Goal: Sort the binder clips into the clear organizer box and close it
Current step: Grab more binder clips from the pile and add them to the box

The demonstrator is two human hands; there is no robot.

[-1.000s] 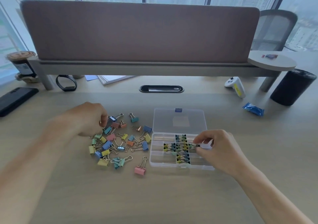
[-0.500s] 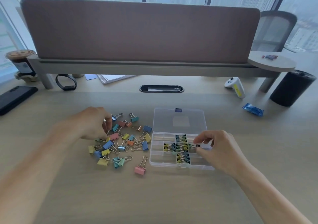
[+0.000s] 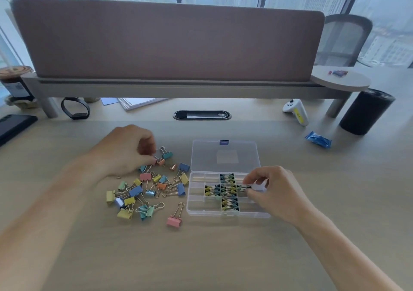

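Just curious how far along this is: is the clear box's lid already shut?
No, the lid lies folded back flat behind the organizer box, its compartments exposed.

The left hand (image 3: 125,154) hides whether it grips anything at the 11 o'clock edge of the pile (image 3: 135,190). The right hand (image 3: 276,193) covers the 3 o'clock compartments of the box (image 3: 194,211) and most of the clip (image 3: 242,187) it pinches.

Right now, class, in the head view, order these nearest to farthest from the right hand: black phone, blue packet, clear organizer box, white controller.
1. Clear organizer box, under the right hand
2. Blue packet, back right
3. White controller, farther back
4. Black phone, far left
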